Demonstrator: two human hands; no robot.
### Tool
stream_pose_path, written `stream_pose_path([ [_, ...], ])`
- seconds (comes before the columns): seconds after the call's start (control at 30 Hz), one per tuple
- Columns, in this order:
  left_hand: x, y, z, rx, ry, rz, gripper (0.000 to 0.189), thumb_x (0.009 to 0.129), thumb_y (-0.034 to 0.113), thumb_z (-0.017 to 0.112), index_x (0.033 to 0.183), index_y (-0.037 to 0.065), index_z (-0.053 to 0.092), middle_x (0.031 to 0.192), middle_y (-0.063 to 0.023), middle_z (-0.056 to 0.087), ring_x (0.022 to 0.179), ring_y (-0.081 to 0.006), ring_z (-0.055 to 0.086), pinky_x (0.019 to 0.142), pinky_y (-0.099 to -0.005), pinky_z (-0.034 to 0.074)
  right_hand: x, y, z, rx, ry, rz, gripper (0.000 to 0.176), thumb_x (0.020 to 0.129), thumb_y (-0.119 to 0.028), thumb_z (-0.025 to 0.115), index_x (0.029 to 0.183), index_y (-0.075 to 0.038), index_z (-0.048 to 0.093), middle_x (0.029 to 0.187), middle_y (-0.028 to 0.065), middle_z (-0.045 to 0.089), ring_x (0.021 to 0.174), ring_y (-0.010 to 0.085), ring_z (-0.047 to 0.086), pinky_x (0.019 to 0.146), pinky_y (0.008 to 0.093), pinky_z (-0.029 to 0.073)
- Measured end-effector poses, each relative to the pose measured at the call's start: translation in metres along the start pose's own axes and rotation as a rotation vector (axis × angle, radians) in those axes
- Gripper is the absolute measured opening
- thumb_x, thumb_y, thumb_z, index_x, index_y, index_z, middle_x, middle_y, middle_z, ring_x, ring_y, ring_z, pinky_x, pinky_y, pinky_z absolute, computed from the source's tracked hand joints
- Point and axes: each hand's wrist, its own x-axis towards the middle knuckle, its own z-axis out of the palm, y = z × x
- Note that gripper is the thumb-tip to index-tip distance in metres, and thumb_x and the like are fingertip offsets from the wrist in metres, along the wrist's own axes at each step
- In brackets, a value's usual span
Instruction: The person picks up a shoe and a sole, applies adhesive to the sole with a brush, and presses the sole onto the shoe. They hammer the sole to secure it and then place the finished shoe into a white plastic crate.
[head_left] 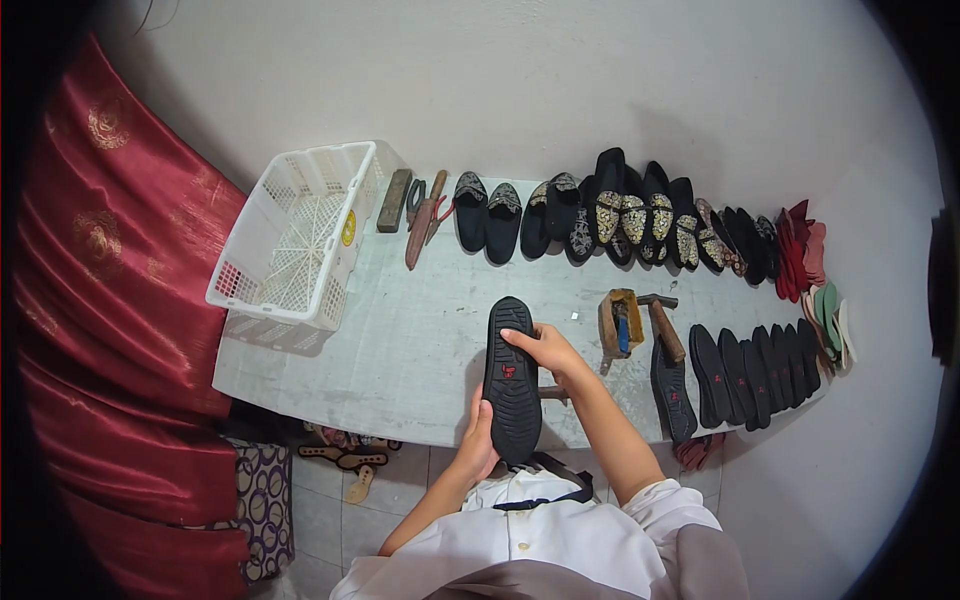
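A black shoe sole [513,400] with ridges and a red mark faces up over the table's front edge, between both hands. My left hand [479,440] wraps its lower left side, thumb along the edge. Higher up, my right hand [545,350] grips the right side, its thumb pressed on the tread. The other fingers of both hands are partly hidden beneath. Just right of the sole, a tool's handle [552,393] shows in part.
On the table [400,350] stand a white basket [345,255], hand tools [425,225], rows of decorated shoes [502,225], a small box [622,325], a hammer [665,330] and black soles [710,375]. A red curtain [130,300] hangs at left.
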Motion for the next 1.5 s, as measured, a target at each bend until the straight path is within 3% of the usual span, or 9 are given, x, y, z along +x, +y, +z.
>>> stream_pose_path([
  [0.13,-0.001,0.0,-0.002,-0.005,0.04,-0.037,0.057,0.095,0.037,0.04,0.141,0.021,0.011,0.136,-0.0096,0.031,0.122,-0.022,0.04,0.096,-0.0405,0.041,-0.003,-0.003,0.001,-0.014,0.004,-0.02,0.042,0.079,-0.031,0.069,0.102,0.004,0.061,0.088,0.0075,0.065,0.078,0.0129,0.06,0.074,0.0256,0.046],
  [0.33,-0.001,0.003,0.001,-0.01,0.057,-0.053,0.06,0.094,0.022,0.047,0.141,0.021,0.01,0.134,-0.01,0.033,0.118,-0.021,0.042,0.092,-0.0395,0.044,-0.002,-0.001,0.003,0.067,0.034,-0.054,0.043,0.077,-0.029,0.071,0.1,0.006,0.06,0.088,0.011,0.065,0.079,0.0155,0.061,0.073,0.0271,0.048],
  [0.83,0.006,0.022,0.012,0.07,0.15,-0.071,0.056,0.094,0.026,0.045,0.14,0.021,0.014,0.124,-0.0106,0.044,0.103,-0.0198,0.056,0.077,-0.0342,0.054,0.015,-0.018,0.006,0.09,0.014,0.001,0.048,0.077,-0.031,0.069,0.103,0.008,0.056,0.091,0.0136,0.064,0.081,0.0186,0.061,0.074,0.0295,0.048],
  [1.03,0.003,0.017,-0.004,0.083,0.081,-0.007,0.057,0.094,0.025,0.046,0.141,0.02,0.013,0.128,-0.0104,0.041,0.107,-0.0191,0.053,0.081,-0.0351,0.052,-0.007,-0.019,0.015,0.035,0.092,-0.142,0.046,0.077,-0.032,0.068,0.104,0.004,0.058,0.096,0.0136,0.061,0.084,0.0203,0.059,0.074,0.0299,0.048],
  [1.17,-0.001,0.02,-0.002,0.084,0.061,-0.019,0.058,0.094,0.025,0.046,0.142,0.019,0.013,0.132,-0.0097,0.038,0.113,-0.0194,0.048,0.088,-0.0358,0.047,0.007,0.006,0.015,-0.13,0.254,-0.23,0.047,0.075,-0.034,0.07,0.103,0.003,0.059,0.106,0.0175,0.046,0.097,0.0263,0.052,0.079,0.0345,0.046],
  [1.27,0.0,0.025,0.003,0.073,0.058,-0.031,0.059,0.094,0.026,0.048,0.142,0.017,0.015,0.136,-0.0087,0.034,0.121,-0.0202,0.039,0.097,-0.0364,0.038,0.021,0.007,0.011,-0.023,0.197,-0.278,0.033,0.078,-0.022,0.068,0.096,0.005,0.06,0.089,0.0107,0.062,0.077,0.0157,0.061,0.068,0.0274,0.049],
  [1.37,0.005,0.024,0.002,0.082,0.075,-0.027,0.06,0.094,0.027,0.047,0.142,0.017,0.014,0.136,-0.0087,0.033,0.121,-0.0202,0.039,0.097,-0.0364,0.038,0.023,-0.003,0.012,-0.01,0.175,-0.169,0.037,0.077,-0.025,0.069,0.097,0.004,0.06,0.099,0.0132,0.054,0.088,0.019,0.057,0.074,0.0293,0.048],
  [1.47,0.004,0.021,-0.002,0.05,0.075,-0.031,0.06,0.094,0.027,0.047,0.142,0.017,0.012,0.137,-0.0088,0.033,0.122,-0.0202,0.039,0.097,-0.0364,0.039,0.014,-0.007,0.022,-0.272,0.345,-0.242,0.042,0.075,-0.03,0.07,0.1,0.002,0.06,0.105,0.0144,0.044,0.097,0.0225,0.05,0.081,0.0319,0.045],
  [1.5,0.002,0.021,-0.003,0.032,0.073,-0.035,0.06,0.094,0.027,0.047,0.143,0.017,0.012,0.137,-0.0089,0.032,0.122,-0.0202,0.039,0.097,-0.0364,0.039,0.0,-0.018,0.027,-0.266,0.33,-0.244,0.051,0.072,-0.035,0.071,0.104,0.003,0.058,0.107,0.021,0.043,0.106,0.0342,0.036,0.093,0.0415,0.034],
])
